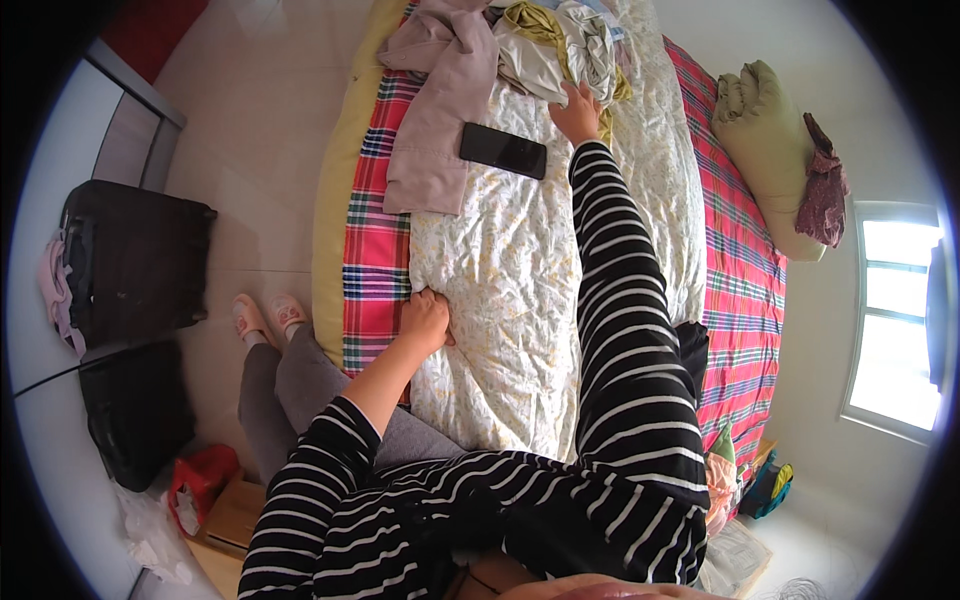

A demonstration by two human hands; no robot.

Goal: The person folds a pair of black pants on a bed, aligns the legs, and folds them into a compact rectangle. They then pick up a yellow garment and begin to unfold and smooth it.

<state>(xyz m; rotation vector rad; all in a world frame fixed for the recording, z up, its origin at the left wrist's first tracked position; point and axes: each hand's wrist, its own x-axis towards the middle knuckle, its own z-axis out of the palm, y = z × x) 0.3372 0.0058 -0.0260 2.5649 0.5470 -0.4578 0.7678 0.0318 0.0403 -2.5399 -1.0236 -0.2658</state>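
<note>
My left hand (425,322) rests on the near left edge of a white floral quilt (502,262), its fingers curled at the fabric; whether it grips a fold I cannot tell. Stretched far forward, my right hand (579,112) touches the near edge of a pile of pale shiny cloth with mustard trim (529,64), fingers spread over it. A black smartphone (502,151) lies on the quilt, left of my right forearm. Its left end meets a dusty pink garment (431,139) spread along the quilt's left side.
Under the quilt lies a red plaid sheet (739,322). A rolled green bedding bundle (765,165) with a maroon cloth (823,199) is at the right, by the wall. Black suitcases (142,262) stand on the floor at left, near a red bag (202,480). A window (896,315) is far right.
</note>
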